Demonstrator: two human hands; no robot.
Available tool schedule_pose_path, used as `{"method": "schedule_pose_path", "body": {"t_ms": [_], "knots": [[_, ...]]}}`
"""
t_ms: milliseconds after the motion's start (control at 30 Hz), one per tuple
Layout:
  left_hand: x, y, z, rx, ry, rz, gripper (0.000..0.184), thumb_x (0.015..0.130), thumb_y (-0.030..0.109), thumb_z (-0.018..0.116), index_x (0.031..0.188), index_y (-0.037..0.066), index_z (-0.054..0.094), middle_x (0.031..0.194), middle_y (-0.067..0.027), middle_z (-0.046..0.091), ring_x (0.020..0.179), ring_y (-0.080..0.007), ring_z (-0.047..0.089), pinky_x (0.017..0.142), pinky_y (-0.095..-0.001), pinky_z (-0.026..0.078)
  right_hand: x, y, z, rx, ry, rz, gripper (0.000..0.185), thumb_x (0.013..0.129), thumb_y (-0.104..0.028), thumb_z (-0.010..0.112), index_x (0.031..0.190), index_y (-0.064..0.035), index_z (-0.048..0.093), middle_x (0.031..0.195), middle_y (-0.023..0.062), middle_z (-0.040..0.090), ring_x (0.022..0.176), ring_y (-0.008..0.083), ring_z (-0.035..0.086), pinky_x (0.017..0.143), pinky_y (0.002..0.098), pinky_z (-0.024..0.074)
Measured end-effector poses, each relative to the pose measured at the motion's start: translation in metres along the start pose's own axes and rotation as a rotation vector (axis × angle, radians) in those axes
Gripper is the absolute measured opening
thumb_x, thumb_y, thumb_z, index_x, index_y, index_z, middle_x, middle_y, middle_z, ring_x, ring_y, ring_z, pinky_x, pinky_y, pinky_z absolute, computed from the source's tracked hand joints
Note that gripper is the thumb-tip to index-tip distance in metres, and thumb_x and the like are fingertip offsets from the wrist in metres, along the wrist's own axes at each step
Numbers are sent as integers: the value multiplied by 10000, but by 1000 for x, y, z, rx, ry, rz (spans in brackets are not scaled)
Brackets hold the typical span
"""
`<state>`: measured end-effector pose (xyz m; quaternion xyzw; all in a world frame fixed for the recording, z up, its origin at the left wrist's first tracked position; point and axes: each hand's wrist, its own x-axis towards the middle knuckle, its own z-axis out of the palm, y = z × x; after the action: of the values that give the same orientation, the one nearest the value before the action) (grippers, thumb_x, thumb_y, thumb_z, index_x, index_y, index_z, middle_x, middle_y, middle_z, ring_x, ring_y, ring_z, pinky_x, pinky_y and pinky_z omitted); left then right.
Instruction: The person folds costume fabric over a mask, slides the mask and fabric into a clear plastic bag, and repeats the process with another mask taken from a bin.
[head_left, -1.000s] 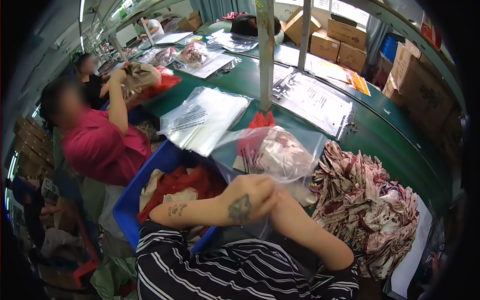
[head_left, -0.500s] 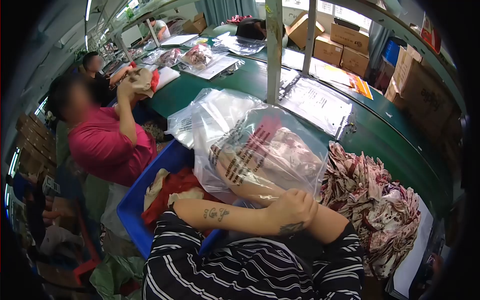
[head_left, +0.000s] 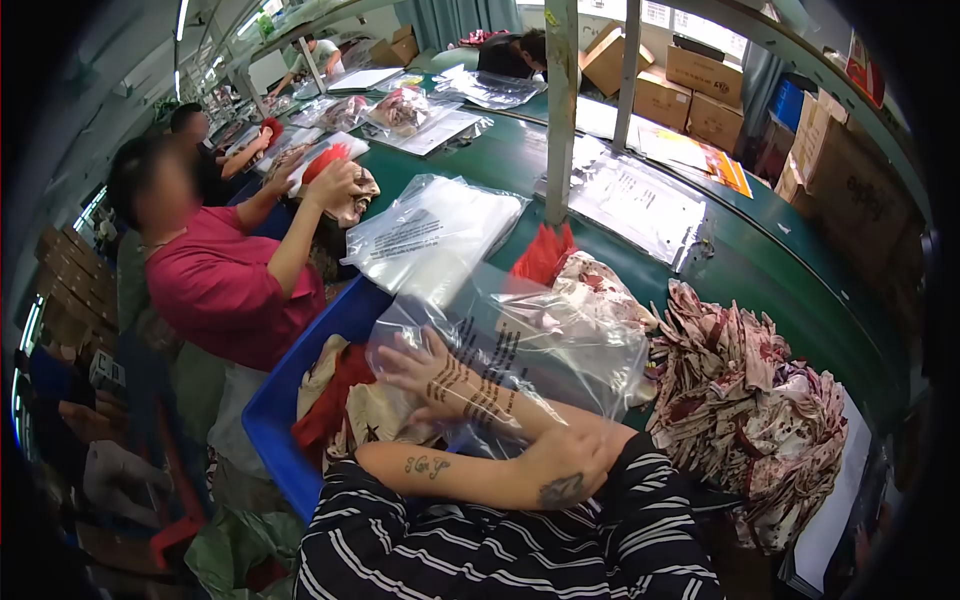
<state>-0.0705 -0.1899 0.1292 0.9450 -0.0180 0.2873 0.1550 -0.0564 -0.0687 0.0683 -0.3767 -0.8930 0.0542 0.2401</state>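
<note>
My left hand [head_left: 572, 462] is closed on the open end of a clear plastic bag [head_left: 600, 375] with black print, beside my right forearm. My right forearm crosses under my left and runs into the bag. Inside it, my right hand [head_left: 425, 375] spreads its fingers toward the far left corner, over the blue bin [head_left: 262, 425]. A red and cream, dark-spotted soft piece [head_left: 600, 285] lies on the green table behind the bag, partly seen through the plastic. Red cloth [head_left: 335, 400] and cream pieces fill the bin.
A stack of clear printed bags [head_left: 435, 225] lies beyond the bin. To my right is a heap of stained, crumpled cloth [head_left: 740, 400]. A metal post [head_left: 560, 120] rises from the green table [head_left: 800, 290]. At left, a co-worker in pink [head_left: 225, 285] handles a mask-like piece [head_left: 350, 195].
The bag and my right hand inside it have come down and toward me, uncovering the red and cream piece. My right fingers now show spread. The co-worker has lowered the mask-like piece.
</note>
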Motion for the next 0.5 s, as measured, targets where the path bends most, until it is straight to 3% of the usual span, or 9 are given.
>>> {"method": "schedule_pose_path", "body": {"t_ms": [33,100,167,200,333,433,500], "knots": [[1,-4,-12,1,-2,-4,107,819,117,624,799,34,558,751,-108,580,595,-266,574,526,-328,471,-2,0,18,-12,-57,-21,643,912,-345,604,1506,-207,401,1630,112,269,1520,319,214,1162,732,19],[7,-12,-31,249,-399,-150,111,850,114,576,845,4,559,753,-140,605,578,-258,601,472,-341,476,-8,2,60,-36,-173,-62,615,919,-357,593,1500,-266,414,1627,110,272,1520,341,200,1137,769,-8],[6,-17,-24,281,-387,-182,122,858,114,564,860,-8,555,743,-147,607,578,-256,605,465,-341,476,-14,13,136,-172,-21,-159,641,886,-392,601,1492,-363,397,1629,96,268,1529,386,144,1136,771,63],[5,-21,-19,318,-373,-207,133,866,113,552,876,-19,551,733,-154,609,578,-254,608,458,-342,477,-7,21,172,-273,320,-299,608,863,-429,597,1446,-387,434,1602,78,315,1529,388,140,1130,782,78],[8,-35,-23,372,-381,-281,160,882,106,521,918,-50,538,701,-171,611,575,-255,615,445,-341,479,-4,44,245,-307,455,-332,534,922,-389,547,1440,-419,418,1602,70,308,1525,401,133,1116,801,78],[15,-39,-55,277,-515,-329,166,884,83,502,948,-69,522,665,-181,606,567,-269,615,448,-336,482,5,32,237,-248,570,-248,534,946,-391,534,1460,-423,392,1614,90,282,1519,417,136,1101,817,81],[17,-40,-92,264,-373,-268,116,834,101,560,840,-3,511,607,-100,624,468,-231,602,407,-340,475,-1,31,226,-249,527,-202,526,943,-383,538,1451,-411,402,1595,90,297,1500,413,153,1093,803,95]]}}
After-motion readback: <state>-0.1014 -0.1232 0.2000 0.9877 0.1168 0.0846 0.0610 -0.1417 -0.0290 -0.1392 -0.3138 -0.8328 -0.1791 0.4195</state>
